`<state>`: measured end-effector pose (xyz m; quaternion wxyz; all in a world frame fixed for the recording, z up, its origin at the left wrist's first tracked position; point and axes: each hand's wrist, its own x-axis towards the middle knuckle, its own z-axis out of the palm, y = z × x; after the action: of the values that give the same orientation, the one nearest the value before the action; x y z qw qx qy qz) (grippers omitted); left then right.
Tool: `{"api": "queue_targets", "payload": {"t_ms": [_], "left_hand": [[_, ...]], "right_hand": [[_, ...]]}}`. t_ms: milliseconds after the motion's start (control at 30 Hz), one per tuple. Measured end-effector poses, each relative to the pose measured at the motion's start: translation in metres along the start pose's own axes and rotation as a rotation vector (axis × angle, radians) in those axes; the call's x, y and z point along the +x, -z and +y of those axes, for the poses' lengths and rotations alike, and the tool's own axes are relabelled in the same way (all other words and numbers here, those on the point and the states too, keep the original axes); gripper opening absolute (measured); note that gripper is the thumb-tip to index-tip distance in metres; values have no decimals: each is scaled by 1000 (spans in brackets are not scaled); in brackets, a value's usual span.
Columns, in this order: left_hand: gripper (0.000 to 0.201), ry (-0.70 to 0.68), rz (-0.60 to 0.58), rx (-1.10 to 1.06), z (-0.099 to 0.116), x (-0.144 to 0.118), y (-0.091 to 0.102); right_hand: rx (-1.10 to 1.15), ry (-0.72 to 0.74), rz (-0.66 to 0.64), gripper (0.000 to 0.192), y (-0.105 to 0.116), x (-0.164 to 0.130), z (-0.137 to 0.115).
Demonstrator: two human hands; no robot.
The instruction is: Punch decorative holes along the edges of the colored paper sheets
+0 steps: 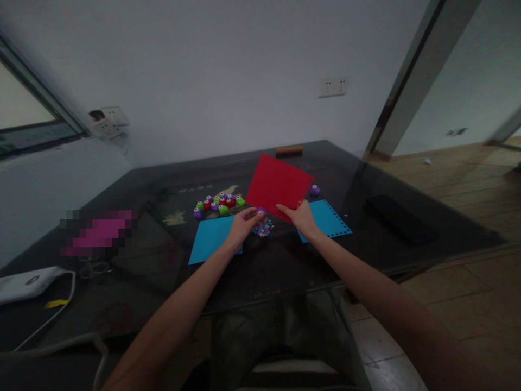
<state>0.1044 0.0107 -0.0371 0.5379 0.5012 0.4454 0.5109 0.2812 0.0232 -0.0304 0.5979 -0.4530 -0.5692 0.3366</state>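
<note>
Both forearms reaching out over dark glass counter (407,255). Left hand (241,227) pinching purple paper punch (261,211) at lower edge of red paper sheet (277,185); right hand (302,217) clenched on that same edge, sheet tilted up. Below punch, confetti pile (262,228); left of sheet, cluster of coloured punches (220,203); beneath, blue sheets (211,238). Likely risk: sheet slipping sideways in punch slot, giving uneven holes.

A red paper sheet (279,184), its right edge punched with small holes, tilts up off the dark table while a small purple hole punch (261,211) bites its lower-left edge.
</note>
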Motion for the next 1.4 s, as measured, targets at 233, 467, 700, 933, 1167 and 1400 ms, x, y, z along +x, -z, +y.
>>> {"api": "queue_targets", "payload": {"t_ms": [233, 467, 700, 933, 1167, 1400], "left_hand": [[43, -141, -132, 347, -8, 11, 11], [41, -282, -99, 660, -8, 15, 17], [36, -247, -93, 648, -7, 20, 22], [29, -210, -140, 585, -6, 23, 27], [35, -162, -220, 656, -2, 23, 26], [35, -322, -292, 902, -2, 23, 26]], "right_hand": [[16, 6, 50, 35, 5, 7, 5], [27, 25, 64, 37, 8, 9, 5], [26, 21, 55, 38, 9, 8, 3], [21, 21, 64, 35, 9, 8, 2], [54, 27, 64, 35, 8, 8, 3], [60, 19, 67, 36, 7, 8, 4]]}}
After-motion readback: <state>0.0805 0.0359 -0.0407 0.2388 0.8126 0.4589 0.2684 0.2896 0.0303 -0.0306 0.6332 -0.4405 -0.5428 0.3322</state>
